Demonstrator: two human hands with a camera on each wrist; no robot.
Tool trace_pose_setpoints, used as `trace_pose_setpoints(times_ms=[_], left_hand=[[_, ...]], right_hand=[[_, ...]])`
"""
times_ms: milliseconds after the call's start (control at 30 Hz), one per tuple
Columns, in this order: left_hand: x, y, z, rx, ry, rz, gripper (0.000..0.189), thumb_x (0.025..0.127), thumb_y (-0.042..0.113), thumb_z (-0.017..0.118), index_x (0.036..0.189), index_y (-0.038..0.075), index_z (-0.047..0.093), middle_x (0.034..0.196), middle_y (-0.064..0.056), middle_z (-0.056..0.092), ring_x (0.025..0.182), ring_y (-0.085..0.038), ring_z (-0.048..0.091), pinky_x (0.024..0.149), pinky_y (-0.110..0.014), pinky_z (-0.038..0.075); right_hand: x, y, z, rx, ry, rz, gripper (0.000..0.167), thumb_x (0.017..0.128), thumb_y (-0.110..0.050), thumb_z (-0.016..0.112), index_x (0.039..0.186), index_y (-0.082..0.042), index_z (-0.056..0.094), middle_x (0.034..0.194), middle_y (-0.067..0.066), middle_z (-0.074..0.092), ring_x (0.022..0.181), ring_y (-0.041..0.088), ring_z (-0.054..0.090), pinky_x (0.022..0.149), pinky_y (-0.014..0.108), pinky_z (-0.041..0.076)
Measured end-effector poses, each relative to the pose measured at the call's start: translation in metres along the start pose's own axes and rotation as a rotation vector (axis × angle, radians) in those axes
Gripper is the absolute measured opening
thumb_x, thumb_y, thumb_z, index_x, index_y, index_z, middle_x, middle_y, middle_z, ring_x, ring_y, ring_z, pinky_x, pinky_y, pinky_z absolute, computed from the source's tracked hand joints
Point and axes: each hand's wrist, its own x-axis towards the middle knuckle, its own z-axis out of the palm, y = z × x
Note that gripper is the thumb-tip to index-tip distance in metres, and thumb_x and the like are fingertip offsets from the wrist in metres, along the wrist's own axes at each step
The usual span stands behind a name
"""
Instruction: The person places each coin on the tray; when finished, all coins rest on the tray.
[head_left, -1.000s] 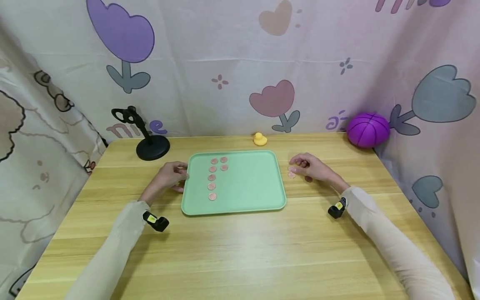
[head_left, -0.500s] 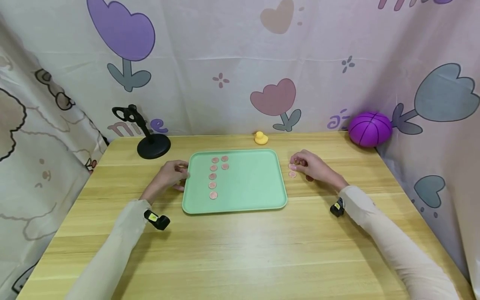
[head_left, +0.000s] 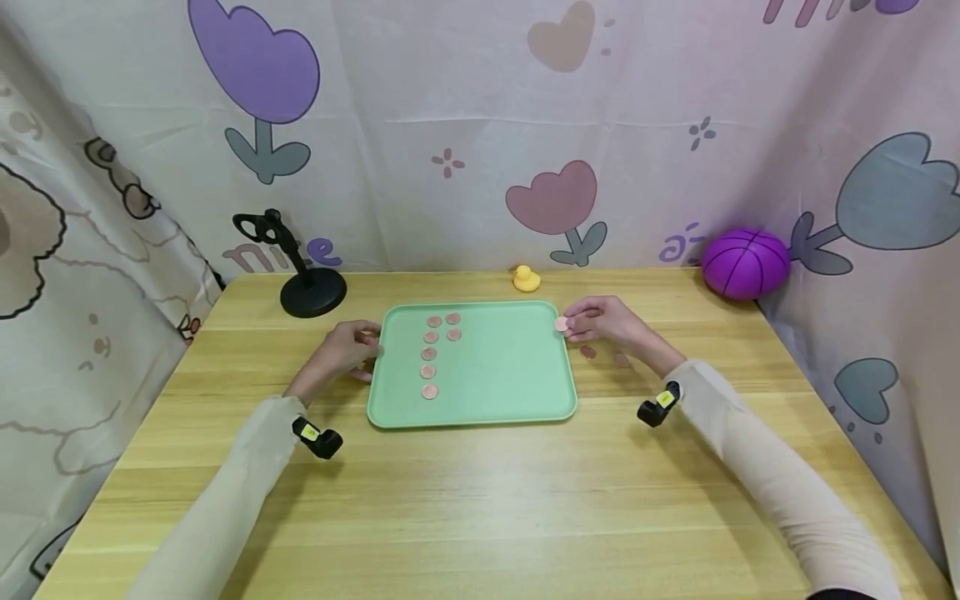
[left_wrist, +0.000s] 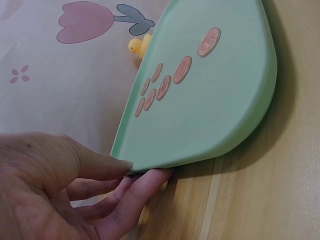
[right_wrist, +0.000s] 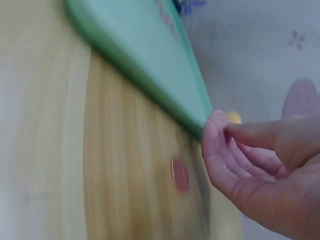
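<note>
A light green tray (head_left: pixel 502 379) lies on the wooden table. Several copper coins (head_left: pixel 428 354) rest on its left part, a column with a shorter column of two beside it. My left hand (head_left: pixel 342 348) grips the tray's left edge; in the left wrist view the thumb is over the rim (left_wrist: pixel 170 164) and fingers are beneath. At the tray's right edge, my right hand (head_left: pixel 609 321) pinches a copper coin (head_left: pixel 561 323) between thumb and fingertips. Under that hand, a coin (head_left: pixel 588 352) and another coin (head_left: pixel 622 359) lie on the table. The right wrist view is blurred, hiding the pinched coin.
Behind the tray stands a yellow toy duck (head_left: pixel 526 278). A black stand (head_left: pixel 312 292) is at the back left, and a purple ball (head_left: pixel 746 264) sits at the back right corner. A patterned curtain (head_left: pixel 420 217) hangs along the table's far edge.
My right hand has picked a coin up off the table and moved left with it to the tray's right rim. My left hand stays at the tray's left edge.
</note>
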Motion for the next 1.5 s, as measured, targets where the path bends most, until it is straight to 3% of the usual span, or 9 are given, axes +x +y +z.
trace_pose_setpoints(times_ms=[100,200,267,367,700,800,967,1233,1500], left_hand=[[0.0,0.0,0.0,0.007,0.003,-0.01,0.051,0.104,0.003,0.056,0.153,-0.005,0.044,0.124,-0.025,0.056,0.097,-0.025,0.063,0.07,-0.032,0.067],[-0.001,0.0,0.0,0.003,0.004,-0.009,0.052,0.104,0.004,0.056,0.153,-0.004,0.044,0.127,-0.026,0.055,0.101,-0.027,0.064,0.071,-0.032,0.067],[-0.001,-0.001,0.001,-0.008,0.003,0.001,0.052,0.104,0.004,0.057,0.153,-0.005,0.044,0.129,-0.027,0.055,0.102,-0.028,0.065,0.071,-0.032,0.067],[-0.003,-0.001,0.0,-0.024,-0.011,0.016,0.053,0.104,0.005,0.057,0.153,-0.007,0.043,0.13,-0.028,0.055,0.102,-0.029,0.066,0.07,-0.033,0.067],[-0.007,-0.003,-0.003,-0.02,0.001,0.02,0.05,0.104,0.004,0.056,0.152,-0.007,0.044,0.122,-0.026,0.057,0.093,-0.024,0.064,0.066,-0.031,0.067],[-0.008,-0.004,-0.002,-0.025,-0.002,0.024,0.05,0.104,0.004,0.056,0.151,-0.007,0.045,0.122,-0.026,0.058,0.092,-0.023,0.065,0.067,-0.032,0.067],[-0.006,-0.001,0.001,-0.026,0.006,0.032,0.049,0.104,0.005,0.056,0.151,-0.005,0.047,0.12,-0.024,0.057,0.092,-0.023,0.064,0.068,-0.032,0.067],[-0.003,0.001,0.001,-0.017,0.012,0.017,0.049,0.105,0.004,0.055,0.152,-0.005,0.045,0.119,-0.024,0.058,0.09,-0.023,0.064,0.067,-0.031,0.067],[-0.004,0.0,0.001,-0.006,0.012,0.025,0.049,0.104,0.004,0.055,0.152,-0.005,0.046,0.122,-0.026,0.059,0.091,-0.023,0.065,0.067,-0.031,0.067]], right_hand=[[0.002,-0.009,0.015,0.059,-0.053,0.041,0.036,0.102,0.0,0.065,0.135,0.012,0.059,0.115,0.018,0.075,0.094,0.019,0.077,0.076,0.026,0.064],[0.006,-0.014,0.03,0.099,-0.103,0.056,0.032,0.102,0.0,0.064,0.132,0.012,0.06,0.111,0.014,0.076,0.098,0.021,0.077,0.082,0.028,0.065],[0.01,-0.017,0.041,0.123,-0.126,0.044,0.031,0.101,0.003,0.063,0.13,0.014,0.06,0.109,0.014,0.075,0.098,0.022,0.077,0.095,0.036,0.063],[0.013,-0.021,0.061,0.131,-0.149,0.031,0.028,0.1,0.006,0.063,0.127,0.016,0.061,0.107,0.017,0.075,0.095,0.021,0.076,0.097,0.04,0.063],[0.03,-0.031,0.136,0.17,-0.215,0.034,0.021,0.098,0.008,0.064,0.117,0.016,0.066,0.107,0.024,0.075,0.085,0.021,0.077,0.089,0.038,0.066],[0.033,-0.037,0.15,0.149,-0.199,0.042,0.016,0.098,0.008,0.065,0.112,0.016,0.067,0.104,0.025,0.076,0.08,0.02,0.076,0.085,0.036,0.067],[0.036,-0.044,0.159,0.06,-0.113,0.044,0.009,0.095,0.007,0.069,0.101,0.014,0.069,0.091,0.022,0.076,0.067,0.017,0.074,0.074,0.032,0.068],[0.039,-0.046,0.163,-0.055,-0.078,0.041,0.006,0.096,0.002,0.07,0.094,0.008,0.068,0.084,0.019,0.077,0.062,0.016,0.071,0.066,0.029,0.066],[0.029,-0.052,0.146,-0.121,-0.065,-0.021,0.016,0.103,0.0,0.061,0.106,0.014,0.068,0.092,0.027,0.075,0.068,0.027,0.075,0.067,0.038,0.068]])
